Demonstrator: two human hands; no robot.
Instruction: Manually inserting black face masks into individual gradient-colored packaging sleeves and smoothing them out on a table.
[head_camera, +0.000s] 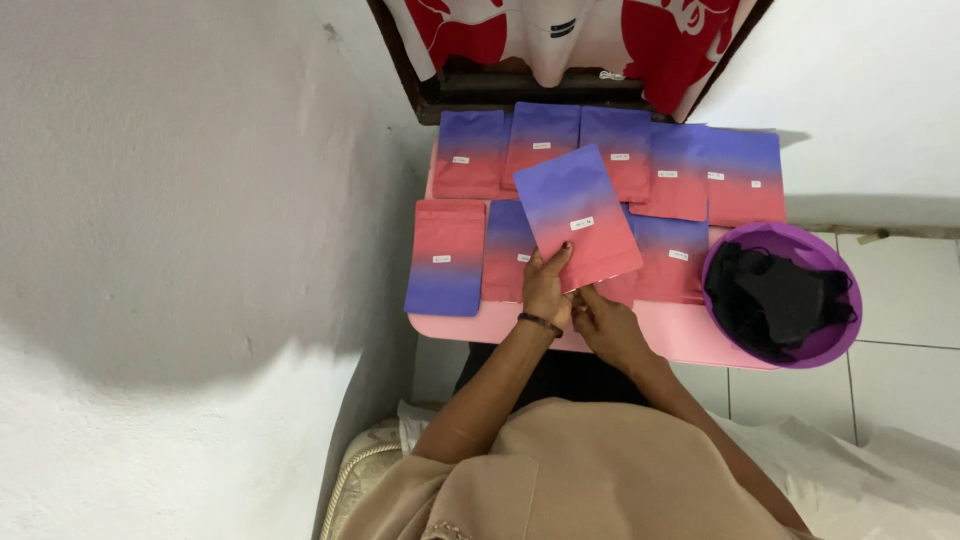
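From the head camera I see both hands meeting at the near edge of a small pink table (690, 345). My left hand (545, 290) is closed on the lower edge of a flat pouch (578, 215), blue at its far end and fading to pink-red near the hands; the thumb lies on its front. My right hand (608, 325) sits just beside and a little nearer to me, fingers curled toward the same bottom edge, though I cannot tell whether it truly pinches it. The pouch stands lifted above the table, straight ahead of the hands, its long axis running away from me and tilted slightly left. Under it lie rows of matching pouches (700, 175). A purple bowl (835, 345) of dark items rests at the right.
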